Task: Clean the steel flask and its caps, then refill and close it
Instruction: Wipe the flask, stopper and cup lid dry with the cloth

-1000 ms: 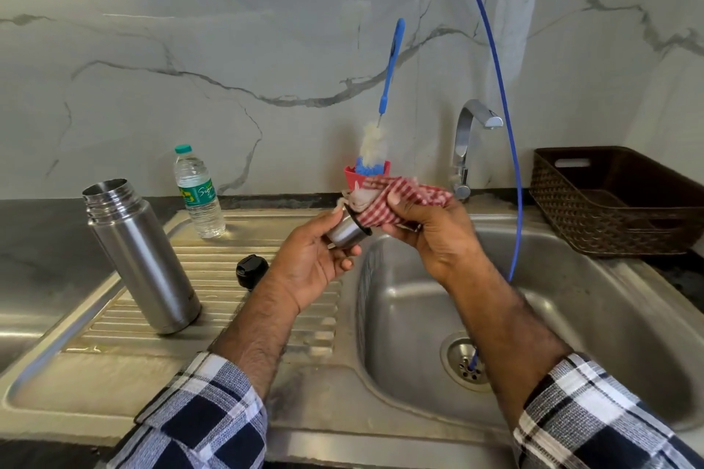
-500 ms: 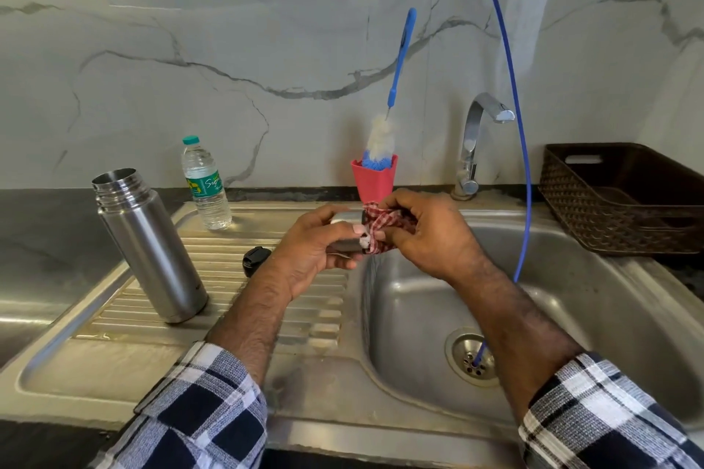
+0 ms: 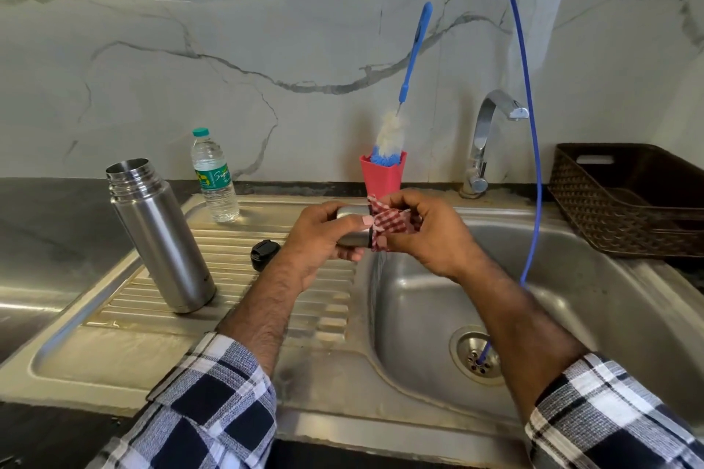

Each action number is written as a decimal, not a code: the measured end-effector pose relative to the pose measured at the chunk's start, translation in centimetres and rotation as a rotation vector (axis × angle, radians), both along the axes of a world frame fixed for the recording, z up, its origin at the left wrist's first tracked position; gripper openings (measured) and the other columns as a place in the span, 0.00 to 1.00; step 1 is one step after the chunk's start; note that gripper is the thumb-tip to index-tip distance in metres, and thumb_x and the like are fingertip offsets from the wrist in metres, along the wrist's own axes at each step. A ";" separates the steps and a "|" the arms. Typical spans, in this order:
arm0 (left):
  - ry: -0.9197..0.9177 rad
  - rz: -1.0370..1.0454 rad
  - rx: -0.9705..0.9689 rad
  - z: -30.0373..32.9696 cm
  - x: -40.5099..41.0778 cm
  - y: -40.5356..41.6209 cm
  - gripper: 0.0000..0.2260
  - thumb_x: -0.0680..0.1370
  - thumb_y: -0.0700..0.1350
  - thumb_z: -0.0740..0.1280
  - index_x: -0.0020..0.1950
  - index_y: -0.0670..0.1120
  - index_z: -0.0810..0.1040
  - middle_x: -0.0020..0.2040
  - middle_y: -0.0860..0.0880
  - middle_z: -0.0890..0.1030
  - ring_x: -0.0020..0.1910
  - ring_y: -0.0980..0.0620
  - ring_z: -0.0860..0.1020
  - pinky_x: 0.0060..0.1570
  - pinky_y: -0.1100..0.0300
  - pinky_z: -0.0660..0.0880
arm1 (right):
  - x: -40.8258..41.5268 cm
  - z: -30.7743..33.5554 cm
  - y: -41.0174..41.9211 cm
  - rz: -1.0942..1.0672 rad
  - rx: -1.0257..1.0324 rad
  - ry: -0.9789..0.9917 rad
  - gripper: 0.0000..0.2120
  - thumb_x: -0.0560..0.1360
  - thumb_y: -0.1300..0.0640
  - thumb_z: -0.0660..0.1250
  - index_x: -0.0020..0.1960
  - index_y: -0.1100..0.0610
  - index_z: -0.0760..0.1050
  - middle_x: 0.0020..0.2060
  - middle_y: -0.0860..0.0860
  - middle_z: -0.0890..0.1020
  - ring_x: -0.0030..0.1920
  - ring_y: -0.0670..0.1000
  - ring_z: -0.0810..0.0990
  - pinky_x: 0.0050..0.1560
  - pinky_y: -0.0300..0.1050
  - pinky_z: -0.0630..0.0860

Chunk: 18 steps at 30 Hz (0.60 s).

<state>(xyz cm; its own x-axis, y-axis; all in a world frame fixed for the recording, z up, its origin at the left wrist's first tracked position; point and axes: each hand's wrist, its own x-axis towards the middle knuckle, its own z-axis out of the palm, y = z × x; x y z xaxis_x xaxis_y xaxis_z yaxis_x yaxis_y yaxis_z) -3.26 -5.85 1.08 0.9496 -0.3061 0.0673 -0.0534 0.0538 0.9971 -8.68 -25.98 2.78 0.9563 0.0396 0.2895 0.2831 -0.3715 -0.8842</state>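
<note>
My left hand (image 3: 318, 240) grips the steel outer cap (image 3: 352, 212), held sideways above the edge between drainboard and basin. My right hand (image 3: 430, 232) holds a red-and-white checked cloth (image 3: 388, 225) bunched against the cap's open end. The steel flask (image 3: 162, 236) stands open and upright on the drainboard at the left. The black inner cap (image 3: 264, 254) lies on the drainboard ribs, just left of my left wrist. A plastic water bottle (image 3: 214, 175) with a green lid stands behind the flask.
A red cup (image 3: 382, 177) holding a blue bottle brush (image 3: 413, 49) stands at the sink's back rim. The tap (image 3: 491, 126) is right of it. A blue hose (image 3: 531, 126) hangs into the basin drain (image 3: 476, 354). A brown basket (image 3: 628, 202) sits at the right.
Both hands have lowered with the cap and cloth. The cloth, earlier draped over the cap, is now bunched tightly at its open end, and the cap has turned sideways.
</note>
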 end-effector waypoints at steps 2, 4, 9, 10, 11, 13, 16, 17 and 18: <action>0.106 -0.027 -0.085 0.3 -0.3 0.0 0.14 0.71 0.46 0.79 0.50 0.39 0.86 0.45 0.36 0.86 0.39 0.39 0.83 0.36 0.54 0.82 | -0.1 -0.2 0.5 0.006 -0.029 -0.120 0.23 0.68 0.69 0.81 0.57 0.49 0.83 0.49 0.43 0.86 0.48 0.38 0.85 0.51 0.30 0.79; 0.205 -0.075 -0.205 0.6 -0.4 -0.3 0.15 0.72 0.47 0.78 0.53 0.38 0.85 0.45 0.38 0.85 0.37 0.44 0.83 0.32 0.57 0.82 | 0.0 0.0 0.2 0.040 -0.005 -0.257 0.19 0.69 0.73 0.79 0.56 0.57 0.86 0.49 0.47 0.88 0.50 0.44 0.87 0.55 0.35 0.81; 0.196 -0.093 -0.228 0.9 -0.5 -0.2 0.15 0.75 0.49 0.76 0.54 0.38 0.84 0.43 0.39 0.83 0.33 0.46 0.80 0.30 0.60 0.79 | 0.4 0.2 -0.1 0.090 -0.119 -0.273 0.19 0.71 0.65 0.81 0.61 0.55 0.86 0.52 0.49 0.86 0.53 0.47 0.85 0.59 0.42 0.81; 0.155 -0.093 -0.207 0.7 -0.5 -0.1 0.16 0.75 0.47 0.77 0.55 0.36 0.84 0.44 0.38 0.84 0.34 0.45 0.81 0.31 0.59 0.80 | 0.6 0.0 -0.1 0.088 -0.165 -0.248 0.20 0.71 0.63 0.81 0.62 0.53 0.85 0.53 0.49 0.84 0.54 0.48 0.84 0.59 0.41 0.80; 0.114 -0.097 -0.184 0.6 -0.5 -0.1 0.19 0.74 0.46 0.78 0.58 0.34 0.83 0.46 0.37 0.85 0.37 0.44 0.83 0.34 0.58 0.81 | 0.8 -0.1 -0.1 0.075 -0.205 -0.223 0.21 0.71 0.62 0.81 0.63 0.52 0.85 0.53 0.50 0.83 0.55 0.48 0.82 0.59 0.40 0.79; 0.027 -0.110 -0.124 0.4 -0.5 -0.3 0.22 0.73 0.44 0.78 0.63 0.34 0.82 0.51 0.37 0.86 0.45 0.42 0.85 0.41 0.53 0.83 | 0.9 -0.2 -0.3 0.017 -0.210 -0.171 0.19 0.70 0.61 0.81 0.60 0.50 0.86 0.50 0.49 0.82 0.52 0.47 0.82 0.55 0.39 0.79; -0.096 -0.129 -0.029 0.0 -0.5 -0.5 0.24 0.69 0.44 0.82 0.64 0.43 0.84 0.57 0.39 0.87 0.51 0.42 0.86 0.48 0.50 0.84 | 0.5 0.1 -0.3 -0.071 0.022 -0.014 0.14 0.69 0.68 0.81 0.51 0.55 0.86 0.42 0.49 0.87 0.41 0.45 0.86 0.39 0.42 0.83; -0.126 -0.134 -0.014 -0.1 -0.5 -0.5 0.25 0.67 0.45 0.83 0.63 0.45 0.85 0.57 0.41 0.87 0.52 0.44 0.86 0.49 0.50 0.84 | 0.5 0.1 -0.4 -0.112 0.141 0.072 0.14 0.69 0.70 0.79 0.51 0.58 0.84 0.42 0.52 0.88 0.40 0.49 0.88 0.37 0.46 0.84; -0.157 -0.140 -0.005 -0.1 -0.4 -0.4 0.25 0.66 0.45 0.84 0.62 0.48 0.85 0.57 0.42 0.87 0.53 0.45 0.86 0.50 0.51 0.84 | 0.5 0.0 -0.4 -0.141 0.273 0.172 0.14 0.69 0.70 0.78 0.52 0.60 0.83 0.43 0.55 0.88 0.40 0.52 0.88 0.36 0.47 0.84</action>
<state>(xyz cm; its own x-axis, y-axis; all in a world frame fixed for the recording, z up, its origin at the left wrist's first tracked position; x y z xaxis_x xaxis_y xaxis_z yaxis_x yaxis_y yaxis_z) -3.67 -6.22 1.01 0.8753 -0.4340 0.2131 -0.1998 0.0767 0.9768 -8.22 -26.42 2.81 0.9826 -0.1534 0.1051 0.0837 -0.1395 -0.9867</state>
